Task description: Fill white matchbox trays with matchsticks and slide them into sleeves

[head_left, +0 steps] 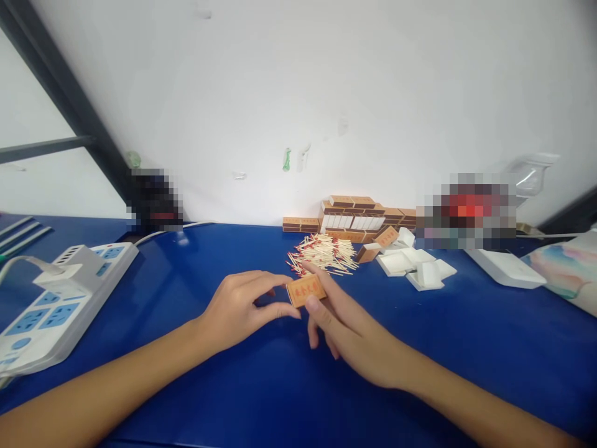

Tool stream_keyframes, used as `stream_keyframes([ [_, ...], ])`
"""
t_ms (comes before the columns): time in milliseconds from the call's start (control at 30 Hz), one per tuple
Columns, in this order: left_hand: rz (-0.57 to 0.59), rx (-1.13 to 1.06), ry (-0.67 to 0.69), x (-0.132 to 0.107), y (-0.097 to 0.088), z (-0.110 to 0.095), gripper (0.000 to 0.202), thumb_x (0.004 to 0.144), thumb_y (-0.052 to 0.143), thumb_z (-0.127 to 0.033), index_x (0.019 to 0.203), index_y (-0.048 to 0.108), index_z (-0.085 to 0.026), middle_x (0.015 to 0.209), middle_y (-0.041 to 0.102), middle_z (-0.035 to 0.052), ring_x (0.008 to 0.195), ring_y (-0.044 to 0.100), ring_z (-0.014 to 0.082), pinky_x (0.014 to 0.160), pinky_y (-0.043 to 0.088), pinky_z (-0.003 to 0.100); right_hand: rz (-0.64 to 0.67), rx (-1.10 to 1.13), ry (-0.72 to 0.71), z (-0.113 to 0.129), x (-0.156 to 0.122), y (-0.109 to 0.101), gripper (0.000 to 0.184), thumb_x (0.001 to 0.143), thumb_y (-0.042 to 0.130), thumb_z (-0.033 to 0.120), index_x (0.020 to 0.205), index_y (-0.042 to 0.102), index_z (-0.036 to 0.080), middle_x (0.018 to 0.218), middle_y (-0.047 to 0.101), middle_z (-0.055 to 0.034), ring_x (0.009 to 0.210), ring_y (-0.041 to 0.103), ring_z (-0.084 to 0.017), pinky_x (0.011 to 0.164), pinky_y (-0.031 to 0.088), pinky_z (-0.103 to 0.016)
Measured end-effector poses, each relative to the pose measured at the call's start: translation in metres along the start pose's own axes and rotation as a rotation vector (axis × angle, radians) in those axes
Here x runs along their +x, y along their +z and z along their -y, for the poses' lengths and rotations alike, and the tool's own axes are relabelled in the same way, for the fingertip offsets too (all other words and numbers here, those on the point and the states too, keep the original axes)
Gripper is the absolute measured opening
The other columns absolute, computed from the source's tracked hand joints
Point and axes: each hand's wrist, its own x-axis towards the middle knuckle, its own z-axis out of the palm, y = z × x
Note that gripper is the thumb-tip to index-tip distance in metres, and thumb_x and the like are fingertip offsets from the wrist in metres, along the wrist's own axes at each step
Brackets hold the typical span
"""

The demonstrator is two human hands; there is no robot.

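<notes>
The matchbox looks like matt printed card, the loose matches like dry bare wood and the trays like smooth unglossed paperboard, while the tabletop is smooth and faintly glossy, the power strip sleek plastic, and the wall flat, scuffed paint.

Passage runs across the worktop between power strip and left hand; matchstick pile and matchbox stack obstruct the far side.

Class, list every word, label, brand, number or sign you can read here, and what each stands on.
No text reads clearly.
Matchbox in the right hand: reddish characters, too blurred to quote.
Stacked matchboxes: faint print, too small.
Tilted matchbox: red print, too small.
Power strip: no legible lettering.
</notes>
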Motion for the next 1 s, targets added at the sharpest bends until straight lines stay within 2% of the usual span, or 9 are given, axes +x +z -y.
stream_keyframes([
  [100, -0.004, -0.037, 0.063, -0.001, 0.002, -0.004, 0.048, 0.08, 0.084, -0.048, 0.115, 0.07, -0.017, 0.09, 0.078, 0.0021, 0.072, 0.07, 0.0127, 0.067, 0.057, 0.023, 0.09, -0.03, 0.014, 0.004, -0.007, 0.006, 0.082, 0.106, 0.028, 0.067, 0.167, 0.008, 0.017, 0.076, 0.063, 0.0002, 0.073, 0.061, -0.018, 0.072, 0.051, -0.033],
  [267, 0.015, -0.061, -0.034, 0.004, -0.001, -0.006, 0.037, 0.084, 0.084, -0.042, 0.111, 0.074, -0.019, 0.092, 0.079, 0.0015, 0.067, 0.067, 0.0107, 0.064, 0.055, 0.022, 0.066, -0.118, -0.039, 0.001, -0.003, -0.008, 0.076, 0.108, 0.024, 0.064, 0.167, 0.008, 0.02, 0.093, 0.069, -0.0044, 0.073, 0.063, -0.018, 0.073, 0.051, -0.034],
  [433, 0.041, -0.003, -0.268, 0.037, -0.012, 0.021, 0.034, 0.09, 0.077, -0.037, 0.12, 0.073, -0.022, 0.096, 0.079, -0.0006, 0.069, 0.068, 0.0103, 0.061, 0.052, 0.02, -0.178, -0.732, -0.098, -0.007, 0.013, -0.033, 0.065, 0.109, 0.028, 0.054, 0.159, 0.032, 0.013, 0.102, 0.075, -0.0129, 0.089, 0.07, -0.03, 0.075, 0.049, -0.04],
  [500, 0.082, 0.0, -0.27, 0.063, -0.011, 0.041, 0.036, 0.09, 0.076, -0.038, 0.122, 0.073, -0.022, 0.096, 0.079, -0.0006, 0.072, 0.068, 0.0106, 0.065, 0.052, 0.021, -0.235, -0.91, -0.094, -0.01, 0.017, -0.041, 0.059, 0.11, 0.027, 0.051, 0.151, 0.042, 0.012, 0.113, 0.076, -0.0171, 0.096, 0.072, -0.034, 0.078, 0.05, -0.041],
  [567, 0.087, 0.047, -0.245, 0.091, -0.004, 0.064, 0.043, 0.091, 0.075, -0.041, 0.129, 0.07, -0.022, 0.091, 0.078, -0.0003, 0.073, 0.067, 0.0117, 0.069, 0.051, 0.023, -0.269, -1.024, -0.111, -0.012, 0.019, -0.046, 0.055, 0.11, 0.028, 0.049, 0.146, 0.048, 0.013, 0.119, 0.075, -0.0179, 0.103, 0.073, -0.034, 0.08, 0.051, -0.04],
  [667, 0.108, 0.072, -0.286, 0.128, 0.018, 0.095, 0.033, 0.088, 0.076, -0.039, 0.113, 0.077, -0.017, 0.077, 0.074, 0.0004, 0.065, 0.063, 0.0127, 0.063, 0.047, 0.024, -0.285, -1.131, -0.14, -0.013, 0.019, -0.045, 0.049, 0.11, 0.032, 0.048, 0.137, 0.055, 0.015, 0.116, 0.077, -0.0164, 0.099, 0.074, -0.031, 0.076, 0.051, -0.035],
  [733, 0.103, 0.083, -0.305, 0.143, 0.035, 0.11, 0.03, 0.088, 0.076, -0.039, 0.107, 0.078, -0.016, 0.076, 0.075, 0.0022, 0.066, 0.065, 0.014, 0.063, 0.045, 0.024, -0.281, -1.173, -0.163, -0.013, 0.017, -0.041, 0.046, 0.11, 0.034, 0.049, 0.129, 0.06, 0.015, 0.111, 0.078, -0.0152, 0.094, 0.075, -0.028, 0.071, 0.049, -0.032],
  [867, 0.079, 0.108, -0.31, 0.15, 0.06, 0.122, 0.029, 0.084, 0.082, -0.038, 0.104, 0.078, -0.019, 0.08, 0.077, 0.0023, 0.071, 0.066, 0.0163, 0.068, 0.046, 0.027, -0.262, -1.224, -0.214, -0.011, 0.016, -0.04, 0.046, 0.11, 0.034, 0.051, 0.106, 0.066, 0.018, 0.099, 0.077, -0.011, 0.086, 0.073, -0.026, 0.064, 0.043, -0.031],
  [1000, 0.03, 0.157, -0.298, 0.147, 0.065, 0.118, 0.036, 0.081, 0.084, -0.031, 0.115, 0.074, -0.021, 0.09, 0.077, 0.0026, 0.086, 0.068, 0.0206, 0.081, 0.047, 0.032, -0.319, -1.314, -0.181, -0.013, 0.018, -0.071, 0.035, 0.11, 0.041, 0.042, 0.107, 0.066, 0.018, 0.101, 0.074, -0.0098, 0.088, 0.071, -0.025, 0.065, 0.041, -0.032],
])
